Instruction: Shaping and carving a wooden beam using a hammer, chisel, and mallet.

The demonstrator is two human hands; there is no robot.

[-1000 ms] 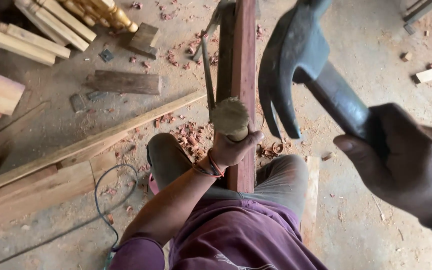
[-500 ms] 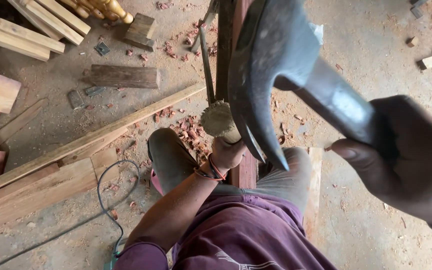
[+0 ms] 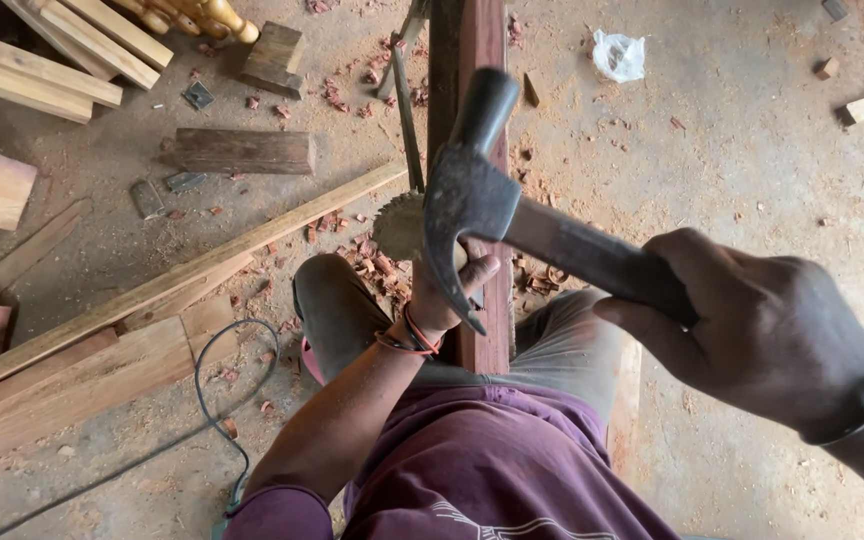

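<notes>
Head view: my right hand point(image 3: 762, 330) grips a claw hammer point(image 3: 472, 200) just above my left hand point(image 3: 447, 285), which clasps a chisel handle point(image 3: 402, 225) against the reddish beam point(image 3: 482, 120). A glancing blow could strike my fingers.

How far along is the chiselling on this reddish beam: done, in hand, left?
Done: reddish wood chips litter the floor beside the reddish wooden beam. In hand: left hand grips the frayed-topped wooden chisel handle, right hand holds the dark steel claw hammer above it. Left: cut hidden; cannot tell.
</notes>
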